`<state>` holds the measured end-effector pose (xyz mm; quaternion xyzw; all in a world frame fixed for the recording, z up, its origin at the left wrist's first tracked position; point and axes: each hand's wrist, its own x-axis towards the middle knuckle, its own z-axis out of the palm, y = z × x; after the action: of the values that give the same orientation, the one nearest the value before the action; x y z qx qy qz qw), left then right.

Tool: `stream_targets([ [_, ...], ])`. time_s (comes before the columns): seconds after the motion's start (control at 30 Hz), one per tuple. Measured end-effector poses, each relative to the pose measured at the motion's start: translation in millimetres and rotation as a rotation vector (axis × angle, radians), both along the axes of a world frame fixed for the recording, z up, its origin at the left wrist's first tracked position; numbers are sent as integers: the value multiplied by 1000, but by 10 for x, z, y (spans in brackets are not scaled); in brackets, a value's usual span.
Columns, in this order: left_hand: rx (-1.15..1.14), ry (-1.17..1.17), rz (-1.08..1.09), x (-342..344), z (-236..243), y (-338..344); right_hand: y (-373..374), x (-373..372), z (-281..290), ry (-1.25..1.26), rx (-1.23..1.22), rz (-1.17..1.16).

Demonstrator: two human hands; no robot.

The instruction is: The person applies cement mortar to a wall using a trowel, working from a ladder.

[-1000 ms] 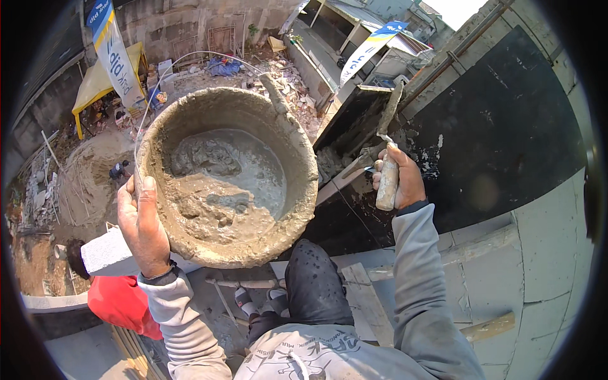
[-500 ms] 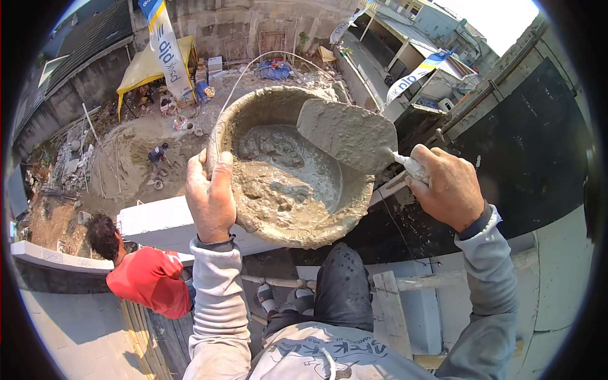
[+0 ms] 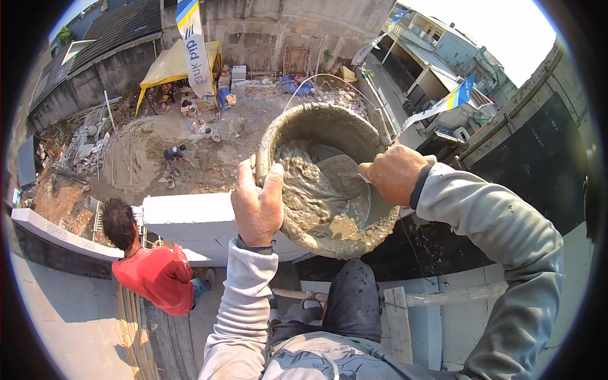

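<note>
My left hand (image 3: 258, 206) grips the left rim of a round, mortar-crusted bucket (image 3: 339, 244) that has a thin wire handle. Inside is wet grey mortar (image 3: 301, 193). My right hand (image 3: 396, 174) is closed on a trowel over the bucket's right side; the trowel's blade (image 3: 339, 172), coated in grey, is partly sunk in the mortar, and its grip is hidden by my fingers.
A co-worker in a red shirt (image 3: 152, 275) stands at left beside a white block wall (image 3: 177, 212). A black-coated wall (image 3: 532, 145) rises at right, planks (image 3: 396, 316) lie below. Far down, a person (image 3: 174, 158) works on sand near a yellow canopy (image 3: 171, 66).
The bucket and both hands have moved rightward. The trowel, earlier raised beside and over the bucket, is now lowered into the mortar. The co-worker in red shows more.
</note>
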<state>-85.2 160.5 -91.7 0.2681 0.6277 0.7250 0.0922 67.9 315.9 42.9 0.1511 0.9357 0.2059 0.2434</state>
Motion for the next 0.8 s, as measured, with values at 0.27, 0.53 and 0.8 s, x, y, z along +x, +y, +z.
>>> stream_targets([
  [0.27, -62, -15, 29, -5, 23, 45, -83, 16, -259, -133, -108, -21],
  [0.53, -69, -48, 44, 50, 135, 74, -123, 9, -432, -86, -239, -198],
  [0.8, -18, -44, 65, 32, 53, 78, -155, 177, -226, 52, -541, -326],
])
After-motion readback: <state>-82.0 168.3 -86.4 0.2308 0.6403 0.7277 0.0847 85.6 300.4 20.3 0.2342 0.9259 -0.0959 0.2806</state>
